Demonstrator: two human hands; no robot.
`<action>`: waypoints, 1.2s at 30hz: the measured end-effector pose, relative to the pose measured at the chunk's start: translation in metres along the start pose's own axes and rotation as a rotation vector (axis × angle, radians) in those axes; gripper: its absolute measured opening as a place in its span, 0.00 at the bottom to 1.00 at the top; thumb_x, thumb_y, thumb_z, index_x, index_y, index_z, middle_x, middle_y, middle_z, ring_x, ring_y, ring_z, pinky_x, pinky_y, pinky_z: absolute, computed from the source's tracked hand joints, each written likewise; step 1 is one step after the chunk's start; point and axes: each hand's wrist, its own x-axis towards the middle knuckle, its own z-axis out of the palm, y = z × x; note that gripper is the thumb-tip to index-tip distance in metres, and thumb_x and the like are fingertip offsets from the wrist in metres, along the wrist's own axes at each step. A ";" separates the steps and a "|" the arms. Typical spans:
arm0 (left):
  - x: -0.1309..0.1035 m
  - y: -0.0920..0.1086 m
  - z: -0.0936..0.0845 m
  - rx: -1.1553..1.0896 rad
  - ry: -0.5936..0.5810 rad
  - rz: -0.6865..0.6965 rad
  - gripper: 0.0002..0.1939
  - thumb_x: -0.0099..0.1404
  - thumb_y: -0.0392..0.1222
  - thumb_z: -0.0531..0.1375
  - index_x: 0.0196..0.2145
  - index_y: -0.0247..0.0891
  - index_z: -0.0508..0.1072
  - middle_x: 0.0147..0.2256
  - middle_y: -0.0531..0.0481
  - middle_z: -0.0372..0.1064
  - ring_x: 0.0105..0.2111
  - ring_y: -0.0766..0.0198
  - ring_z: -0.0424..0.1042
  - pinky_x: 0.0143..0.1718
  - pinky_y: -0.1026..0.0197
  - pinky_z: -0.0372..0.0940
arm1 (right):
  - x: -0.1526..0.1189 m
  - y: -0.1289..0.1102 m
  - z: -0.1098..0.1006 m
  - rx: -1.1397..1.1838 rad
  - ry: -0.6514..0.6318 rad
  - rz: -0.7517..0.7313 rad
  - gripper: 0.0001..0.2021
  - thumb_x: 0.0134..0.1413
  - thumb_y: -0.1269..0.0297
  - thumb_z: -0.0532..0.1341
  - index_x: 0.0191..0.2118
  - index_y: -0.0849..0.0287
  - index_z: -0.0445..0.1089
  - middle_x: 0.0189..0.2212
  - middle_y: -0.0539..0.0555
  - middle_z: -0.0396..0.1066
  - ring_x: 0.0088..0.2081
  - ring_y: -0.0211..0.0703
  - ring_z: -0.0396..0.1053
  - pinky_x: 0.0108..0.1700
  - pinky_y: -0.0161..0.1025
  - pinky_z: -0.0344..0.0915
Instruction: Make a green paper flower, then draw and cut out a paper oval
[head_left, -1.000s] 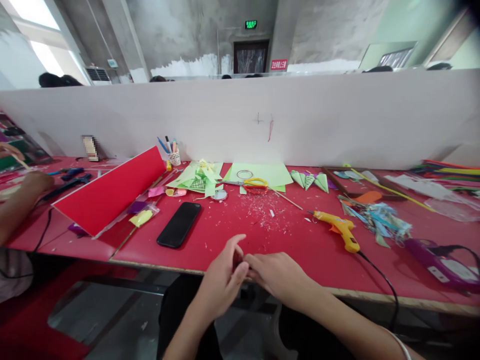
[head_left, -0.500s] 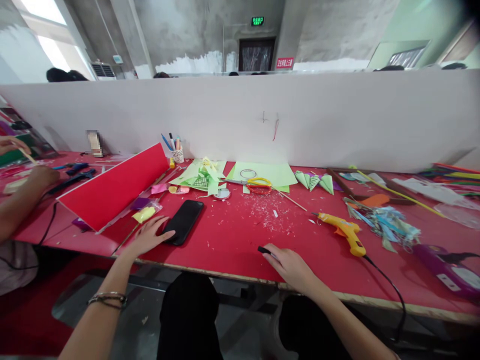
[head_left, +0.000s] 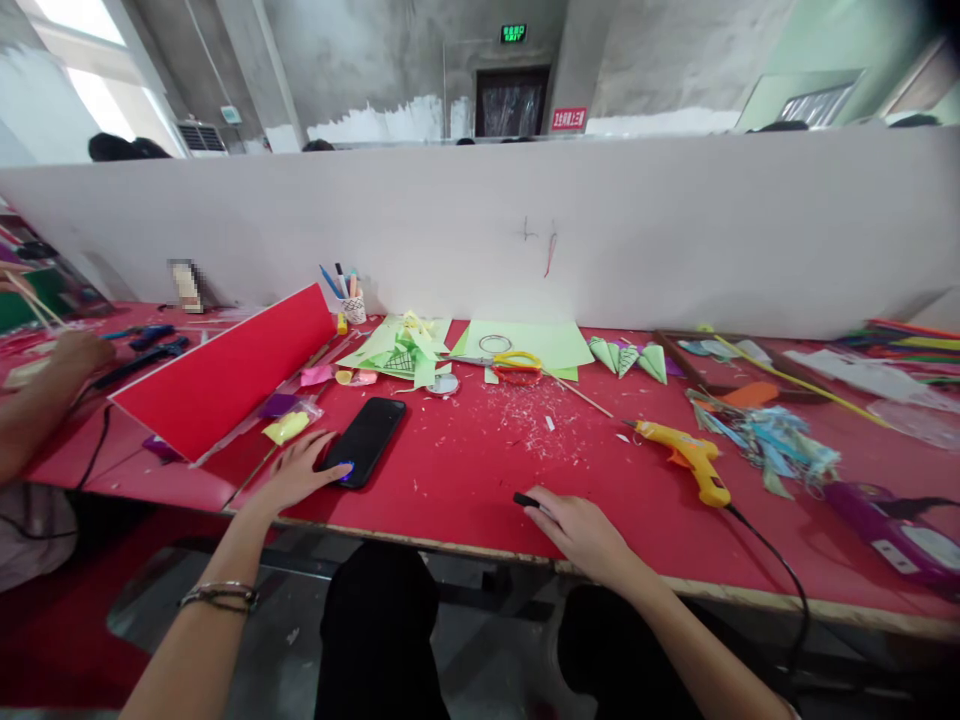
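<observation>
A black phone (head_left: 367, 440) lies face up on the red table. My left hand (head_left: 300, 472) rests beside it with fingers spread, the thumb on the lower part of its screen, where a small blue glow shows. My right hand (head_left: 574, 525) rests by the table's front edge, closed around a small black object (head_left: 525, 499). Only the dark end of that object sticks out; the rest is hidden by the fingers. Farther right lies a yellow hot glue gun (head_left: 686, 455), its nozzle pointing left and its cord hanging over the edge.
Behind the phone stands a red board (head_left: 232, 370). Green paper sheets (head_left: 555, 343), yellow-handled scissors (head_left: 517, 366) and small green paper cones (head_left: 652, 363) lie toward the white partition (head_left: 450, 230). A purple device (head_left: 900, 540) sits far right. A co-worker's arm (head_left: 45, 395) reaches in at left.
A blue glow has appeared under my left thumb on the phone's screen. Both my hands stay in place. At far left, the co-worker's raised hand has moved back toward the left edge.
</observation>
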 end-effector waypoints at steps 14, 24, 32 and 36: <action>-0.004 0.005 -0.007 0.013 -0.034 -0.039 0.40 0.54 0.62 0.47 0.60 0.39 0.54 0.63 0.45 0.45 0.61 0.46 0.46 0.57 0.43 0.46 | -0.001 0.000 0.002 0.029 -0.004 0.009 0.17 0.62 0.57 0.45 0.45 0.57 0.66 0.41 0.57 0.73 0.43 0.50 0.71 0.40 0.41 0.64; 0.001 0.001 -0.003 -0.057 -0.020 -0.039 0.45 0.49 0.65 0.51 0.60 0.37 0.54 0.63 0.43 0.45 0.61 0.42 0.45 0.58 0.41 0.43 | -0.002 0.000 0.001 0.050 -0.005 0.010 0.16 0.61 0.57 0.46 0.46 0.56 0.66 0.41 0.57 0.74 0.43 0.49 0.71 0.40 0.40 0.63; 0.005 -0.007 0.002 -0.219 0.132 -0.016 0.40 0.50 0.63 0.52 0.56 0.37 0.60 0.58 0.39 0.55 0.59 0.41 0.51 0.57 0.39 0.45 | 0.012 0.001 -0.011 0.073 0.038 0.002 0.15 0.61 0.60 0.47 0.45 0.59 0.66 0.40 0.57 0.73 0.41 0.47 0.71 0.39 0.38 0.63; 0.001 0.015 0.002 -0.335 0.342 0.033 0.33 0.58 0.60 0.45 0.54 0.36 0.58 0.56 0.39 0.56 0.58 0.51 0.53 0.56 0.49 0.53 | 0.040 -0.003 -0.018 0.011 0.041 -0.071 0.13 0.61 0.64 0.48 0.46 0.60 0.65 0.43 0.59 0.69 0.43 0.46 0.68 0.42 0.38 0.61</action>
